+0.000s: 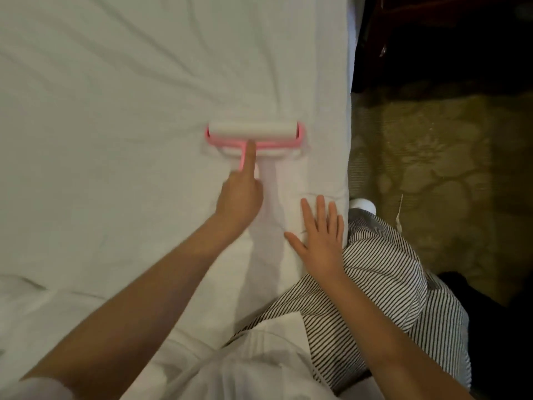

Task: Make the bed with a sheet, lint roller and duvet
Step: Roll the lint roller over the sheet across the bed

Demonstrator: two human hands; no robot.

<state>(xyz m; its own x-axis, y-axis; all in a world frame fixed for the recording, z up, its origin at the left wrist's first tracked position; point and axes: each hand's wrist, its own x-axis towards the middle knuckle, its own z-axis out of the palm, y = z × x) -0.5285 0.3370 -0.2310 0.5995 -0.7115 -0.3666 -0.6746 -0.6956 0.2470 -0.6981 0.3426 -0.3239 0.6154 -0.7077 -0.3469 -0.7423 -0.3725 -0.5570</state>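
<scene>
While the left hand [239, 194] clasps the handle of the pink plastic lint roller [253, 129] with its white sticky roll, the tool rests on the wrinkled white sheet [115, 111] near the bed's edge. It is probably light and stiff, best held by that handle (the roll would cling). The right hand [320, 235] lies flat on the sheet, fingers straight. No lettering shows.
</scene>
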